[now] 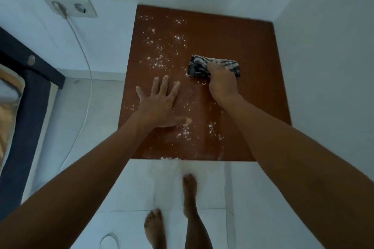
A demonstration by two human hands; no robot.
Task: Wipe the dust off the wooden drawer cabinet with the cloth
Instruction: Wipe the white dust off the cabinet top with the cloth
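Observation:
The brown wooden cabinet top (242, 32) fills the middle of the view, seen from straight above. White dust (159, 50) speckles its left half and its front edge; the right side looks clean. A folded black-and-white patterned cloth (202, 64) lies right of centre, and my right hand (221, 81) presses down on it, fingers gripping its near edge. My left hand (159, 103) rests flat on the top with fingers spread, left of the cloth, thumb pointing right among the dust.
White walls close in behind and to the right of the cabinet. A wall socket (70, 6) with a white cable (87, 79) hangs at left. A dark bed frame (34, 91) stands far left. My bare feet (189, 188) stand on white floor tiles with spilled dust.

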